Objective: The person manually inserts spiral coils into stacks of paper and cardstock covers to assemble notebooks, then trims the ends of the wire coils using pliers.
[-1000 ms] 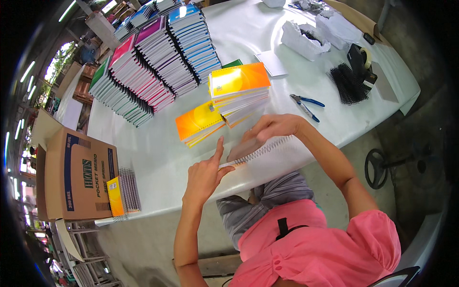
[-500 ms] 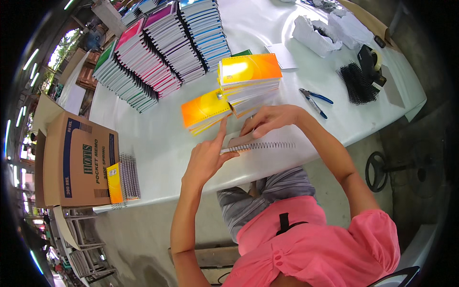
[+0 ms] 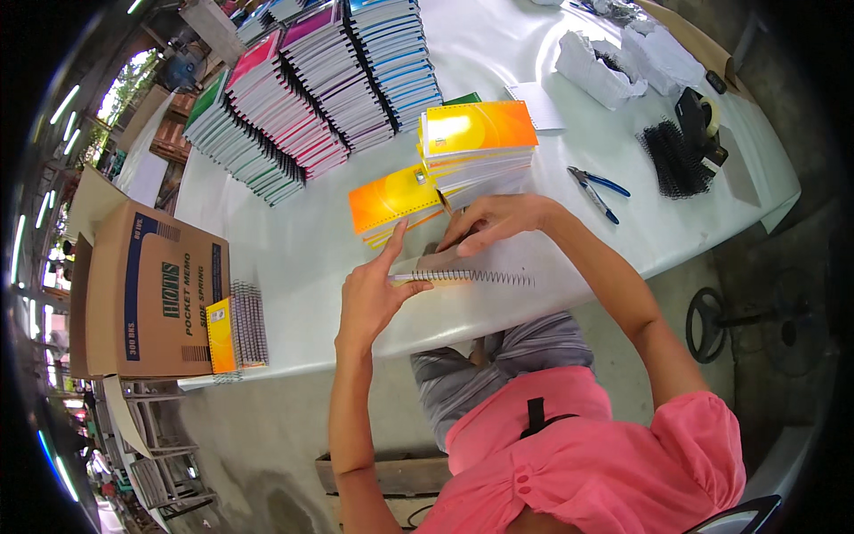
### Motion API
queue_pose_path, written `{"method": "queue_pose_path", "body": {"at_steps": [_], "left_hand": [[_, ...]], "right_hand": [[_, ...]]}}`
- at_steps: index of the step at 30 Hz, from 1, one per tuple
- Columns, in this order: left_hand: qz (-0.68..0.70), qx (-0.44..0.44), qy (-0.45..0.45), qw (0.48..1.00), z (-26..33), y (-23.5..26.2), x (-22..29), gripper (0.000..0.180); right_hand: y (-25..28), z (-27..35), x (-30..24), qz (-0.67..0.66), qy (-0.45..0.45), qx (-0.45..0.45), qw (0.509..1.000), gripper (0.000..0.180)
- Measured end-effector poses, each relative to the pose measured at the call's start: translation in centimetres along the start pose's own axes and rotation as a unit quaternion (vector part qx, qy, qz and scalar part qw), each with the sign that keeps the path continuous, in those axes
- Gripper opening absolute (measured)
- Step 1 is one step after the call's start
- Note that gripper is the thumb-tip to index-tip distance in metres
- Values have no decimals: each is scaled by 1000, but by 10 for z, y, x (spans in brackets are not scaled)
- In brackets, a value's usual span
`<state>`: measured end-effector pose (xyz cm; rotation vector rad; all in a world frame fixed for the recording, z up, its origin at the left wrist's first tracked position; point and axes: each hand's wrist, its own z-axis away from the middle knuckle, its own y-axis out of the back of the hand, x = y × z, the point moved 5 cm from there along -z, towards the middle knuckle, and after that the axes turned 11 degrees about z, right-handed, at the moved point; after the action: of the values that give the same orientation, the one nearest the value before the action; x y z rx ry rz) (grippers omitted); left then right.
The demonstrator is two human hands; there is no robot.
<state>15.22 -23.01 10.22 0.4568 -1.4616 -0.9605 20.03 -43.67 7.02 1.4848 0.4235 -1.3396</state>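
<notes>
A small notepad (image 3: 439, 262) lies near the front of the table, its long edge toward me, with a loose metal spiral coil (image 3: 503, 278) along that edge and sticking out past it to the right. My left hand (image 3: 372, 298) grips the pad's left end, thumb at the near edge and index finger stretched forward. My right hand (image 3: 500, 221) has its fingers curled down at the pad's far side, partly hiding it. Just beyond the hands stand a taller stack of yellow-orange notepads (image 3: 480, 129) and a shorter stack (image 3: 393, 201), unbound, with punched holes.
Tall stacks of bound notebooks (image 3: 325, 98) fill the far left. A cardboard box (image 3: 169, 289) and coil-bound yellow notepads (image 3: 222, 334) are at the left edge. Blue-handled pliers (image 3: 598, 191), black coils (image 3: 676, 160) and a tape dispenser (image 3: 698, 116) lie to the right.
The view has shifted slightly, moving the table's things rightward in it. Both hands, the notepad and the coil have moved a little left relative to the stacks.
</notes>
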Motion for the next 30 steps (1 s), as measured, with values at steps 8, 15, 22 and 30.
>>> {"method": "queue_pose_path", "body": {"at_steps": [8,15,22,30], "left_hand": [[332,81,-78,937,0,-18,-15,108],[415,133,-104,894,-1,-39,-17,105],[534,109,-61,836,-7,-57,-25,99],[542,110,-61,831,-9,-63,-24,93]], "right_hand": [[12,8,4,-47,40,83,995,62],[7,11,4,5,17,31,999,59],[11,20,8,-94,40,57,993,56],[16,21,22,-234,56,89,967,58]]}}
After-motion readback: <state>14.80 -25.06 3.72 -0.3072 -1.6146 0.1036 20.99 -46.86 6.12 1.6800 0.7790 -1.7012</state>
